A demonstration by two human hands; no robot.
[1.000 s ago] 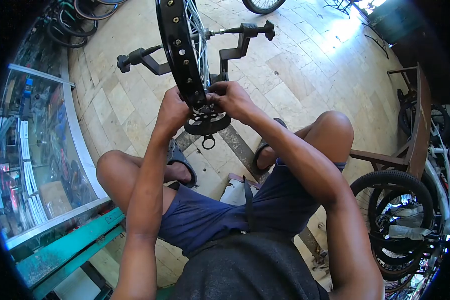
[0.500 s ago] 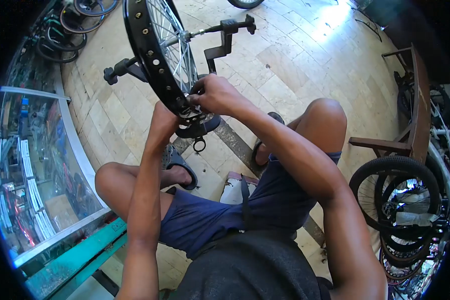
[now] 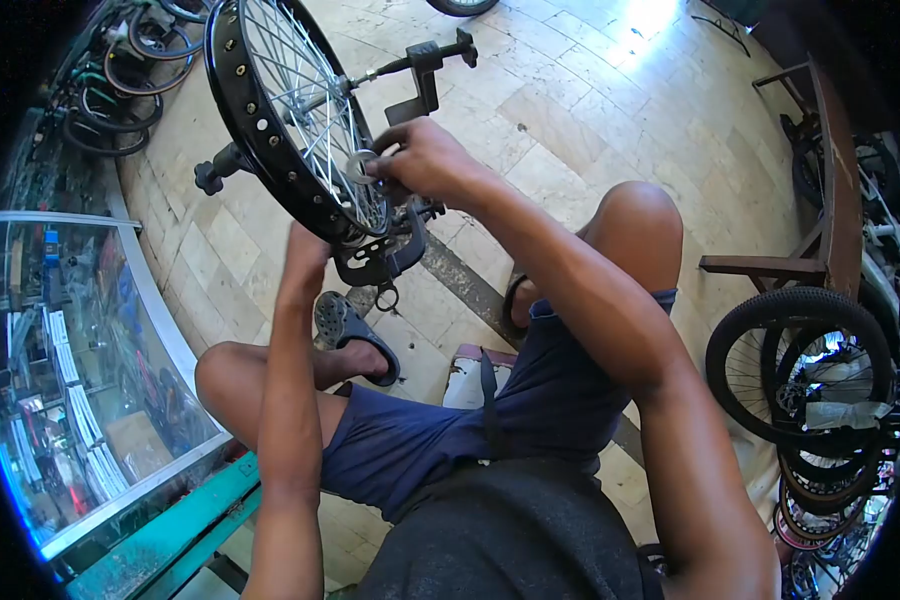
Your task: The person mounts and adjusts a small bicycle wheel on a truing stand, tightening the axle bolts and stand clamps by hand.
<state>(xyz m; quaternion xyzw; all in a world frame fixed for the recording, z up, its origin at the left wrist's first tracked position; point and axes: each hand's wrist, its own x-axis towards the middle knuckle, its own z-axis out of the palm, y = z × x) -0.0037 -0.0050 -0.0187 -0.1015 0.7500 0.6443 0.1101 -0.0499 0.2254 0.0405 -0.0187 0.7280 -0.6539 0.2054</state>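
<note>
A spoked bicycle wheel [image 3: 278,158] with a black, hole-dotted rim stands tilted in a black truing stand [image 3: 426,85]. No tyre is on the rim. My right hand [image 3: 417,162] is closed on a round silver spoke wrench [image 3: 361,167], beside the spokes at the wheel's lower right. Below the rim's near side is my left hand [image 3: 308,246]; its fingers are hidden behind the rim, so their grip does not show. The stand's lower caliper part [image 3: 382,262], with a ring hanging from it, is just below the rim.
A glass display case [image 3: 80,380] runs along the left, with a green bench [image 3: 170,525] at its foot. Several tyres and wheels [image 3: 120,95] lean at the upper left. To the right are a wooden bench [image 3: 838,200] and bicycles with black tyres [image 3: 800,370].
My right hand has come up and away from the rim, and the silver wrench now shows. The wheel and stand appear shifted left and down in view.
</note>
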